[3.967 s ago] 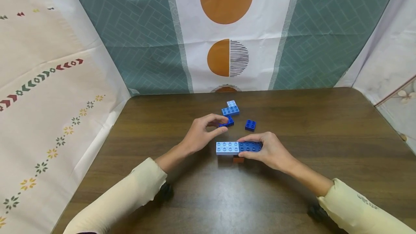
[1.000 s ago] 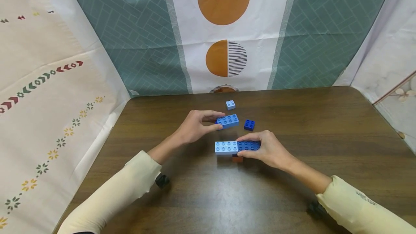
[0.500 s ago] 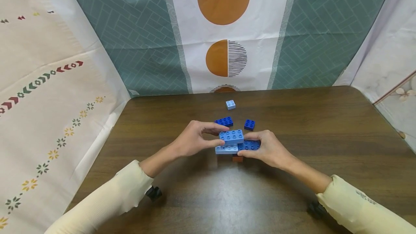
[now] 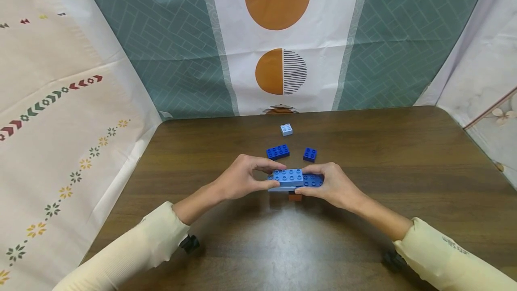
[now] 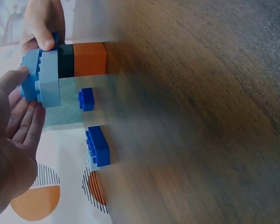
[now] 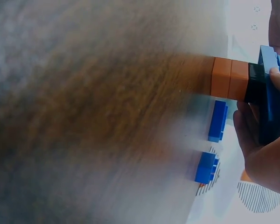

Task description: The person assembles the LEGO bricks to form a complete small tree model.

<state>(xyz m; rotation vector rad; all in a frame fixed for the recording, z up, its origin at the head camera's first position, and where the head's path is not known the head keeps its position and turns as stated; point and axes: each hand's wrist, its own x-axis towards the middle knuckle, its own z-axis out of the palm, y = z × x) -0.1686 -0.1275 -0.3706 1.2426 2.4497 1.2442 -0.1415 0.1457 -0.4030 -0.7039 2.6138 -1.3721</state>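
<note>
We see a left hand (image 4: 238, 178) pinching a mid-blue brick (image 4: 288, 176) between thumb and forefinger, its fingers curled round the brick's left end. The brick sits on top of a small block tower (image 4: 295, 191) at the middle of a wooden table (image 4: 363, 147). The right hand (image 4: 333, 187) grips the tower's dark blue brick (image 4: 315, 180) from the right, fingers curled.

Head looks down; wrist views close, sharing the block stack (image 4: 294, 182)
</note>
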